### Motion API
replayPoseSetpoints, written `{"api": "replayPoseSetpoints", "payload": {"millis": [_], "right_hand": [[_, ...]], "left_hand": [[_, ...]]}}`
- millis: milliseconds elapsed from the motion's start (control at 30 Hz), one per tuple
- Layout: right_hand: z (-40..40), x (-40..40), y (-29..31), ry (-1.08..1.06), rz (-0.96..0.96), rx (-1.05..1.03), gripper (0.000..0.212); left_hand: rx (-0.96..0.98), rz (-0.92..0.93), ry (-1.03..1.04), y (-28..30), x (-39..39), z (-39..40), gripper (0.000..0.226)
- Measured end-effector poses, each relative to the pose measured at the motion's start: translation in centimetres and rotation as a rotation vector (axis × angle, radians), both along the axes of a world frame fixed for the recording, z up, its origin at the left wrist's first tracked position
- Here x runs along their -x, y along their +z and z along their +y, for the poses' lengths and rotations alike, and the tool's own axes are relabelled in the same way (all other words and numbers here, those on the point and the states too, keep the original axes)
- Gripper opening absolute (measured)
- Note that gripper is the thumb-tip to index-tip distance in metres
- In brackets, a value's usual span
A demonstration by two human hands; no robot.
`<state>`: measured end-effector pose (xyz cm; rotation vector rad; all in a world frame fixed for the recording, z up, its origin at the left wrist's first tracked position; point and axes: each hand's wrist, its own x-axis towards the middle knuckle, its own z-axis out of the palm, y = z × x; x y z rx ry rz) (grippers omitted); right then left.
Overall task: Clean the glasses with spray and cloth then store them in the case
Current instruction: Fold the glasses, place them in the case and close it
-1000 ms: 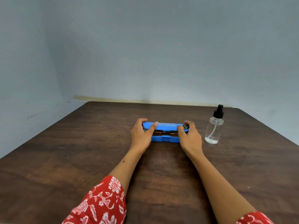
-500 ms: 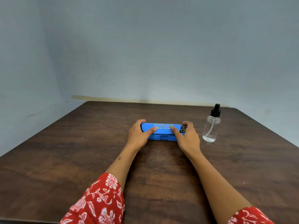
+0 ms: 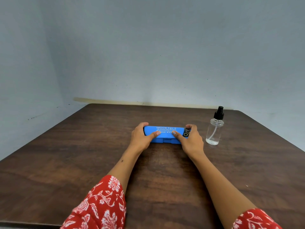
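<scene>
Long blue hard-plastic glasses case lies shut at frame centre on the dark brown wooden table; my left hand grips its left end, fingers curled over the far edge, thumb pressing the lid; my right hand grips the right end the same way; clear plastic spray bottle with black nozzle stands upright right of centre, near but apart; glasses and cloth not visible; case looks light, stiff, smooth, likely slippery; best held by the ends, thumbs near the front latch.
</scene>
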<state>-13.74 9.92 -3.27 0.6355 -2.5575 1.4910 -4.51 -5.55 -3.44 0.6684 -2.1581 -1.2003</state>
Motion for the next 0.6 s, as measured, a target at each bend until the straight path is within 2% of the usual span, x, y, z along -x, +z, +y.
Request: {"api": "replayPoseSetpoints", "payload": {"millis": [300,600], "right_hand": [[0.07,-0.14,0.34,0.01,-0.002,-0.045,0.067],[0.18,-0.53,0.07,0.01,0.018,-0.006,0.067]], "left_hand": [[0.043,-0.022,-0.003,0.09,-0.17,0.07,0.066],[0.086,-0.025,-0.009,0.05,-0.48,0.58,0.07]]}}
